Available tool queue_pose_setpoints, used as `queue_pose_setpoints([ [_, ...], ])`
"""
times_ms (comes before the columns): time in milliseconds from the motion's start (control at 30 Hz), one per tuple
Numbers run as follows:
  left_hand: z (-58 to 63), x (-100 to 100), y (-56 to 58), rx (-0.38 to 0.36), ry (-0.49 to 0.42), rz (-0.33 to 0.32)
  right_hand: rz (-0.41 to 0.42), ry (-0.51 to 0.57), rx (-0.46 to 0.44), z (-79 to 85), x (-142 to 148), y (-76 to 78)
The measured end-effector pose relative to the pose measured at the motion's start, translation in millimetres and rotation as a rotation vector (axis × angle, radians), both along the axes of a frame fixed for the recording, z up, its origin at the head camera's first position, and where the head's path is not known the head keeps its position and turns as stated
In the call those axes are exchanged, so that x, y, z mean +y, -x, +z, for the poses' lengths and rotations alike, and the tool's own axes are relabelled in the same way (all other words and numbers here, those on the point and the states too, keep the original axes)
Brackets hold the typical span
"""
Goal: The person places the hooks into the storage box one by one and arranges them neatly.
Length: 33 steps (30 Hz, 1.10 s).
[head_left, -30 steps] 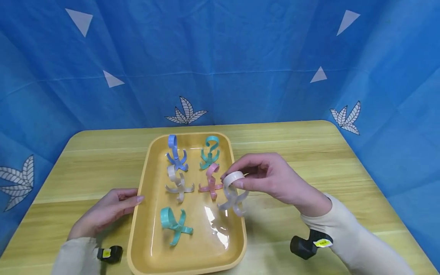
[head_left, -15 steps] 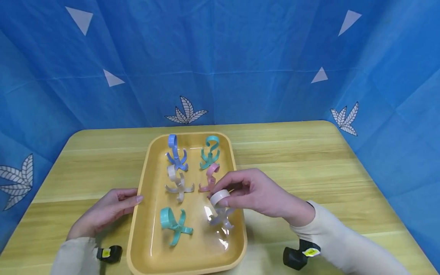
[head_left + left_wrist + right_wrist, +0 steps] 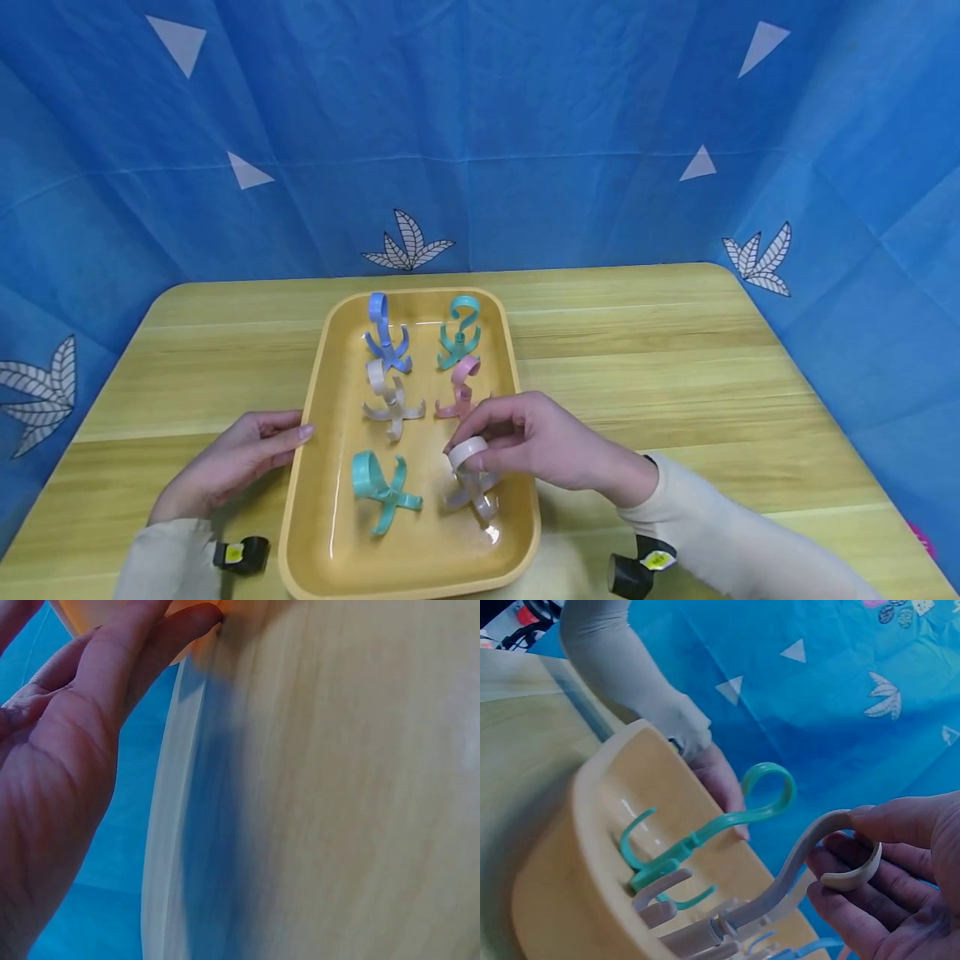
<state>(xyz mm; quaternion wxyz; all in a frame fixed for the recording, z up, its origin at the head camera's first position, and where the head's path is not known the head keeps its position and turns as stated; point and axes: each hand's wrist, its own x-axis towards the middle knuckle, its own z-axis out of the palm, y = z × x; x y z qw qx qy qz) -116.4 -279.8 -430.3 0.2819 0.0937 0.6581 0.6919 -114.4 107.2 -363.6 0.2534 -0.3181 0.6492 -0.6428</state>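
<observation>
My right hand pinches the curled top of a pale greyish-white four-pronged hanging hook between thumb and fingers. Its prongs point down, close over the floor at the right front of the yellow tray. My left hand rests against the tray's left rim with its fingers fairly straight, the thumb at the edge. Left of the held hook lies a green hook. Behind it are a white hook and a pink hook, partly hidden by my right hand. At the back stand a blue hook and another green hook.
The tray lies lengthwise on a light wooden table. A blue cloth with white triangles and leaf prints hangs around the table. Black wrist-camera mounts sit at both sleeves, the left one low beside the tray.
My right hand has carried the pale hook left and down, from over the tray's right rim to the right front of its inside. The left hand has stayed at the rim.
</observation>
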Motion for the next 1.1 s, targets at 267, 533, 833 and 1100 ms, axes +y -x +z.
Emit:
queue_pose_setpoints([
  [267,0.5,0,-0.3,-0.007,0.034,0.012,0.0,0.016,0.017,-10.2,-1,-3.8],
  [533,-2.0,-1,1.6,-0.001,-0.01,-0.005,0.031,0.032,-0.02,-15.5,1,-5.0],
  [833,-1.4,0,2.2,-0.008,0.016,0.001,0.084,-0.038,0.039,-15.2,10,-5.0],
  [1100,1.7,0,0.9,-0.018,0.053,0.0,0.043,-0.073,0.085,-16.0,15,-3.6],
])
